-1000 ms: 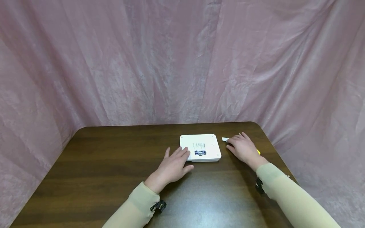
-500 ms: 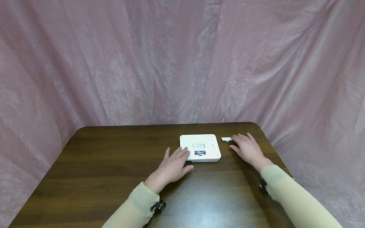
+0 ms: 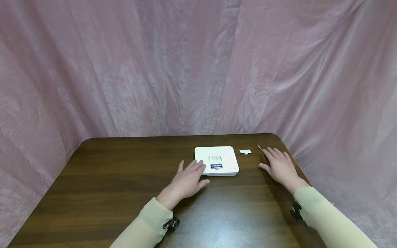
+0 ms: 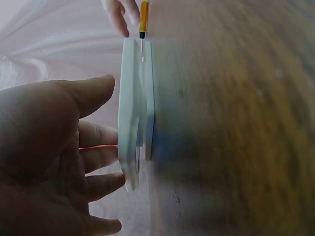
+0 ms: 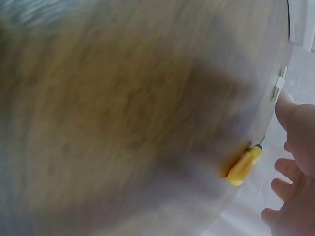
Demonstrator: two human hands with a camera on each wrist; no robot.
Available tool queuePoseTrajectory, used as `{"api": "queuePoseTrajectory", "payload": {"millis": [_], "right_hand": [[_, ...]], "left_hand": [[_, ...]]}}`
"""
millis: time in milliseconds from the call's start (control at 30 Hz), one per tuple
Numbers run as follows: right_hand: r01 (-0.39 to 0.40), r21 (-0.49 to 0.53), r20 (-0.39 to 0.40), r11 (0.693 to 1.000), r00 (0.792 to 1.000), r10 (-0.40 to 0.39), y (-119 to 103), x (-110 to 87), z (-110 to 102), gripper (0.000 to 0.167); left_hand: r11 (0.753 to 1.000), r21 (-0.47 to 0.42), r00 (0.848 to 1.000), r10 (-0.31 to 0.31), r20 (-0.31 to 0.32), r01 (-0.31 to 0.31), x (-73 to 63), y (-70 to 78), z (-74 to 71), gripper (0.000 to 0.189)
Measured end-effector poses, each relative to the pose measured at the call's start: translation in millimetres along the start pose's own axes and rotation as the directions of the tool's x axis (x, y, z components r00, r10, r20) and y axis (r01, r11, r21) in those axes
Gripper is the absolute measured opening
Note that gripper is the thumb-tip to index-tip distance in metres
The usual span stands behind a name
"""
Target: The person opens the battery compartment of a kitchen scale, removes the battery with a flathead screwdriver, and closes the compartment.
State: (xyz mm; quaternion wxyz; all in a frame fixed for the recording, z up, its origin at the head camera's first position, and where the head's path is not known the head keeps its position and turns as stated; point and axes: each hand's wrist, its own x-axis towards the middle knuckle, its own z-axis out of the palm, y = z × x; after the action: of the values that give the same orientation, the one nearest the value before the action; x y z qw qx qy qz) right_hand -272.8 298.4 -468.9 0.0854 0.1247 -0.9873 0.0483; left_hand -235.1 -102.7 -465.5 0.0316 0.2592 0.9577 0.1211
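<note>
A flat white device [image 3: 220,155] with rounded corners lies with its printed underside up. Blue batteries [image 3: 216,166] show in its uncovered compartment. My left hand [image 3: 184,182] rests straight fingertips on the device's near-left corner; in the left wrist view they lie along its edge. To the device's right lies a small white battery cover [image 3: 245,151] with a tab. My right hand [image 3: 280,168], fingers spread and holding nothing, hovers over a screwdriver [image 5: 244,166] with a yellow handle. In the head view that hand hides most of the screwdriver; only its shaft tip shows.
The brown wooden table [image 3: 108,179] has rounded far corners. A pink curtain [image 3: 173,69] hangs behind it and at both sides. The table's right edge runs close beside my right hand.
My right hand has moved right, off the battery cover and over the screwdriver, uncovering the whole cover. My left hand stays on the device.
</note>
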Motion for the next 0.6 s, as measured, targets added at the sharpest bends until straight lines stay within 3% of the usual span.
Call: {"api": "queuePoseTrajectory", "payload": {"millis": [600], "right_hand": [[-0.05, 0.019, 0.012, 0.999, 0.999, 0.05, 19.8, -11.3, -8.2, 0.073]], "left_hand": [[1.0, 0.005, 1.0, -0.001, -0.001, 0.001, 6.0, -1.7, 1.8, 0.072]]}}
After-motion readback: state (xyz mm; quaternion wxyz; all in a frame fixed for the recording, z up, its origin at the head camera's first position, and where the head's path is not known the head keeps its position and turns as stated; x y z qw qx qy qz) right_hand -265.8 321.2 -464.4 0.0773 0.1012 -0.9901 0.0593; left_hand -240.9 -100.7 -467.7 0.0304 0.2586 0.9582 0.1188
